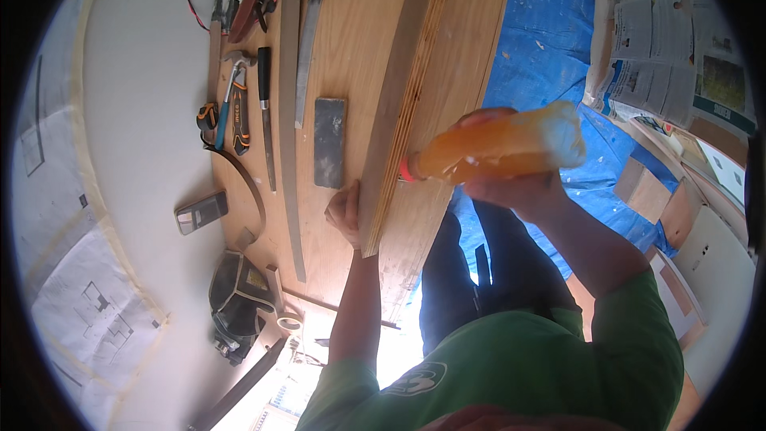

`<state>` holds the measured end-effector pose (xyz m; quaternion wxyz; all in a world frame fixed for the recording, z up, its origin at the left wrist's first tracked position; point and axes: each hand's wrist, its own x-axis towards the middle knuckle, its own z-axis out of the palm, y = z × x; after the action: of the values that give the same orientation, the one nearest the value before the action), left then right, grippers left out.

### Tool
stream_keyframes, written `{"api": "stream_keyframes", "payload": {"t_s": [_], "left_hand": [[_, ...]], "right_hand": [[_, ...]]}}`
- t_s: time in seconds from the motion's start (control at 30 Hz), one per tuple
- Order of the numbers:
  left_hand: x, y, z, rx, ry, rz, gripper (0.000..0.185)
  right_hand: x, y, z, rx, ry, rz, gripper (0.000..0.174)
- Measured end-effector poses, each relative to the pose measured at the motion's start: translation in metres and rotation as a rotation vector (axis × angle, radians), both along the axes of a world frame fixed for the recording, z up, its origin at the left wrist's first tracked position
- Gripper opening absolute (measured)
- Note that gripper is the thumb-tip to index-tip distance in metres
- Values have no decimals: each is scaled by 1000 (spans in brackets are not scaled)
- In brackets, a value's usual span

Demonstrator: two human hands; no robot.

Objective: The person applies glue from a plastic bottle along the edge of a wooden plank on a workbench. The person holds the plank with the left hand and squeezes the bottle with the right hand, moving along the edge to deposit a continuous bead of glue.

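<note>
My left hand (344, 215) grips the near end of a long plywood strip (392, 96), whose layered edge shows along its right side. In my right hand (514, 193) is a plastic bottle of orange liquid (491, 146), tipped on its side. Its red cap (408, 169) points at the strip's layered edge; whether they touch I cannot tell. Just beyond my left hand, a dark rectangular block (330, 142) lies on the wooden worktop (353, 30). Left of it run a second long thin strip (289, 102) and a narrow metal piece (306, 66).
Along the left lie a claw hammer (225, 105), a black-handled file (266, 120), an orange-and-black tool handle (240, 117) and a tape measure (207, 116). Nearer are a smartphone (202, 212), a tool pouch (236, 293) and a tape roll (289, 322). Blue tarpaulin (538, 24) covers the floor at right.
</note>
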<state>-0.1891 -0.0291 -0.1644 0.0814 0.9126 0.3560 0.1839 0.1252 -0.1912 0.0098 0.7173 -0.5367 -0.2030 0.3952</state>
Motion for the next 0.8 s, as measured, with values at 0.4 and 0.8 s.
{"api": "stream_keyframes", "payload": {"t_s": [0.4, 0.8], "left_hand": [[6, -3, 12, -69, -4, 13, 57], [3, -4, 7, -41, 8, 35, 61]], "right_hand": [[108, 25, -10, 192, 225, -281, 36], [127, 51, -29, 106, 280, -272, 34]]}}
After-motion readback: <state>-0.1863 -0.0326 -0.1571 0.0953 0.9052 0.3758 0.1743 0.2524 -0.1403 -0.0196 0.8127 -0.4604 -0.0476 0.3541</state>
